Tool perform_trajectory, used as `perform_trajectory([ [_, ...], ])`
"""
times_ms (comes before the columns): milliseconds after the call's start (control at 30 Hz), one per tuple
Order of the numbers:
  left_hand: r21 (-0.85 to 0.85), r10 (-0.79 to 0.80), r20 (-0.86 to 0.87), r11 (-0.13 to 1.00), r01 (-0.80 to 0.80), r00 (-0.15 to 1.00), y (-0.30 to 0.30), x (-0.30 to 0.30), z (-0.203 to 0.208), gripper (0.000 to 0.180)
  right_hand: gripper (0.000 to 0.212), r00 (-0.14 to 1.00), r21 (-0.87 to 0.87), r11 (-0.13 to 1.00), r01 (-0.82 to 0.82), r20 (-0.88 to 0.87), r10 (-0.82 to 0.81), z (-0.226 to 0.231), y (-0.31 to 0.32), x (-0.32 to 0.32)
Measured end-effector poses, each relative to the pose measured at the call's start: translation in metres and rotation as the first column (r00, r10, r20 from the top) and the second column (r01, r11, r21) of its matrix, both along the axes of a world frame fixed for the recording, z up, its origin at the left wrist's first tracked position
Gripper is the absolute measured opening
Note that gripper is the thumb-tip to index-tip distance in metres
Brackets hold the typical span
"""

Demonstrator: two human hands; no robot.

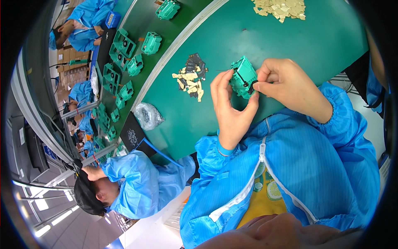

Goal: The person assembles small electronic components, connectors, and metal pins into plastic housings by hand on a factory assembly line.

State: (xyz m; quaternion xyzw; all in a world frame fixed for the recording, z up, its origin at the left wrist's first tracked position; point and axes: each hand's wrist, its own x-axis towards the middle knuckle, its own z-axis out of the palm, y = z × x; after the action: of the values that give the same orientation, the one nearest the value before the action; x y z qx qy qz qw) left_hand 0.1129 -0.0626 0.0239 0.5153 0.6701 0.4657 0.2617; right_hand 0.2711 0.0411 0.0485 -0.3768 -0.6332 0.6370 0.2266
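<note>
Observed a broad, smooth green tabletop (pixel 319 43). Over it, note a bare right hand (pixel 286 85) and a bare left hand (pixel 232 108). To their left, see a loose heap of flat black and cream strips (pixel 190 77). Found between both hands a boxy teal-green plastic housing (pixel 250 69), gripped by left fingers and thumb. Lastly, note a small black part (pixel 252 85) against it, pinched by right thumb and forefinger.

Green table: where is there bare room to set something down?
The table has a wide bare patch between the gold pile and right hand; another lies between the clear bag and left hand. It is crowded around the green part at the hands, and beyond the rail among green housings.
</note>
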Motion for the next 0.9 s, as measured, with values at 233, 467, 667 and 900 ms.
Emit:
perform_trajectory([
  [233, 0.003, 0.012, 0.007, 1.0, -0.012, 1.0, 0.0005, 0.0012, -0.0006, 0.071, 0.017, 1.0, -0.023, 1.0, -0.006, 0.0, 0.006, -0.0006, 0.0014, -0.0012],
  [467, 0.015, -0.01, 0.017, 1.0, 0.01, 1.0, 0.0008, -0.0012, -0.0037, 0.071, 0.017, 1.0, -0.038, 0.999, -0.006, 0.007, 0.006, -0.0004, 0.0024, -0.0027],
  [667, 0.038, -0.055, 0.086, 0.998, 0.052, 0.995, -0.0007, -0.0066, -0.0057, 0.066, 0.016, 0.999, -0.027, 0.999, -0.034, 0.02, 0.034, -0.0026, 0.0009, -0.0031],
  [900, 0.061, -0.032, 0.196, 0.998, 0.02, 0.98, 0.0001, -0.0055, -0.0053, 0.059, 0.018, 1.0, -0.042, 0.999, -0.025, -0.005, 0.025, -0.0067, -0.0005, -0.006],
])
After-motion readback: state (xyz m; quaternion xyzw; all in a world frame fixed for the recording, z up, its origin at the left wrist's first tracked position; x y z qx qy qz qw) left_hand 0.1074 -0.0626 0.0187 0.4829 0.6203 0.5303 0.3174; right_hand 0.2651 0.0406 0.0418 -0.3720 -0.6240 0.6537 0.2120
